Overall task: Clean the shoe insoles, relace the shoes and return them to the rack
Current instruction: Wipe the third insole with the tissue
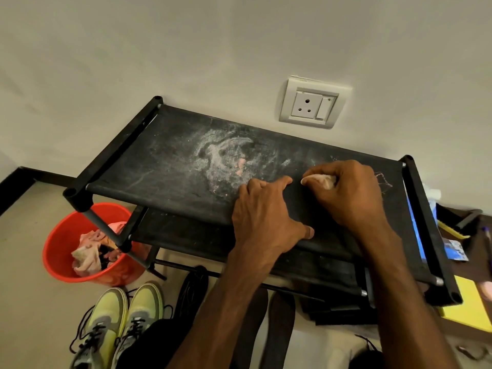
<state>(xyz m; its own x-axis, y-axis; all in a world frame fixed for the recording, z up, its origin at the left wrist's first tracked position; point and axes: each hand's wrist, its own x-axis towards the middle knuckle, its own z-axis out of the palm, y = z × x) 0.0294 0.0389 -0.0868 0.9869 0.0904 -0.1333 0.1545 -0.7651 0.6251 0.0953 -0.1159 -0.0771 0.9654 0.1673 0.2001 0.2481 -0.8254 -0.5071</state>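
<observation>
A black shoe rack [165,166] stands against the wall, its top fabric shelf smeared with white dust. My right hand [351,193] grips a small pale cloth [320,180] and presses it on the right part of that shelf. My left hand [266,219] holds the shelf's front edge, fingers flat on top and thumb curled under. A pair of yellow-green shoes [119,318] with black laces stands on the floor at the lower left. Two dark insoles [279,328] lie on the floor below the rack, between my forearms.
A red bucket [61,243] with pink and pale rags sits on the floor left of the rack. A wall socket [312,103] is above the rack. To the right lie a yellow pad [471,307], a blue item and small clutter.
</observation>
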